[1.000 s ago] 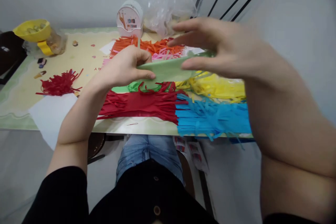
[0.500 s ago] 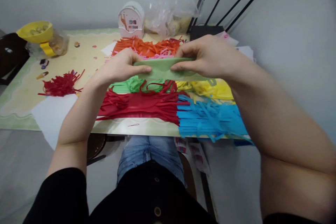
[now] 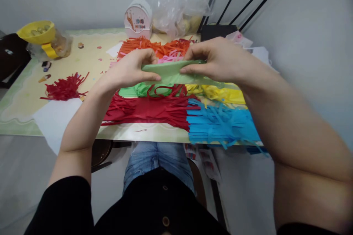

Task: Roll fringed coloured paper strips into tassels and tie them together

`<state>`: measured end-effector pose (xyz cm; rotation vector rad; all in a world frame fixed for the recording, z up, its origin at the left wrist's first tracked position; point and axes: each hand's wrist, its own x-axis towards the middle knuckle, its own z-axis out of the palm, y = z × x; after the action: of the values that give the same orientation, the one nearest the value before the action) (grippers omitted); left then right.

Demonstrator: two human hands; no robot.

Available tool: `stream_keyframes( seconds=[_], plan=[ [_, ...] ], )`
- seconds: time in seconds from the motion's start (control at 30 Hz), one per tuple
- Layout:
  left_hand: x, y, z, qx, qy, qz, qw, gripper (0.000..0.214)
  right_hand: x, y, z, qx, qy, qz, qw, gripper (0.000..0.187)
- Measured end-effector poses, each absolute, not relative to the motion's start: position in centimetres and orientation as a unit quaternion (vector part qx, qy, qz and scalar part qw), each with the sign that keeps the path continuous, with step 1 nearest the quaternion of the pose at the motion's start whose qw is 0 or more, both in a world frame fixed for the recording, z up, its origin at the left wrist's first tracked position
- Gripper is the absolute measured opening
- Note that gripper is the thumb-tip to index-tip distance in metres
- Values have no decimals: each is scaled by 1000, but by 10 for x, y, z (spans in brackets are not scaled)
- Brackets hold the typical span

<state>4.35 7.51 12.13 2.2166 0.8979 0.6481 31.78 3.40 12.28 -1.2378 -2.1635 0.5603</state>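
Between my hands, above the table, is a folded strip of light green tissue paper (image 3: 172,75). My left hand (image 3: 135,67) pinches its left end between thumb and fingers. Farther along the strip, my right hand (image 3: 213,60) grips it with the thumb in front and the fingers curled behind. Underneath lie fringed tissue bundles: a green one (image 3: 142,90), a dark red one (image 3: 150,109), a blue one (image 3: 223,123) and a yellow one (image 3: 224,94). An orange fringed bundle (image 3: 154,47) and pink strips (image 3: 171,57) lie behind my hands.
A small dark red bundle (image 3: 64,87) and white paper (image 3: 59,119) lie left. Toward the wall stand a yellow bowl (image 3: 37,35), a round white box (image 3: 138,18), a clear plastic bag (image 3: 176,18) and a black router (image 3: 217,32) with long antennas. A red loop (image 3: 141,130) lies near the front edge.
My left hand has shifted slightly on the strip, its fingers curling more behind the paper. My right hand stays almost in place. The view has moved a little.
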Motion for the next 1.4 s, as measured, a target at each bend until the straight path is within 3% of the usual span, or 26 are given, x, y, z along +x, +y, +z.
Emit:
stream_keyframes(
  seconds=[0.2,0.5,0.73,0.8,0.9,1.07,1.2,1.4],
  plan=[
    [42,64,123,808,349,266,393,25,323,27,122,-484,-785,240,302,18],
    [42,52,100,671,335,416,514,13,305,8,97,-421,-642,353,535,12],
    [41,53,90,644,324,438,537,15,305,1,91,-425,-651,347,524,5],
    [40,51,91,646,316,440,537,15,307,0,91,-420,-673,340,505,11],
    [38,48,92,672,300,442,513,23,308,-1,92,-409,-680,345,501,26],
    [38,38,96,750,335,453,347,35,301,-2,97,-447,-680,280,510,26],
    [39,32,100,777,358,443,268,23,301,-4,101,-455,-708,232,488,23],
    [39,27,106,789,367,413,269,10,300,-9,105,-477,-709,221,470,9]
  ],
)
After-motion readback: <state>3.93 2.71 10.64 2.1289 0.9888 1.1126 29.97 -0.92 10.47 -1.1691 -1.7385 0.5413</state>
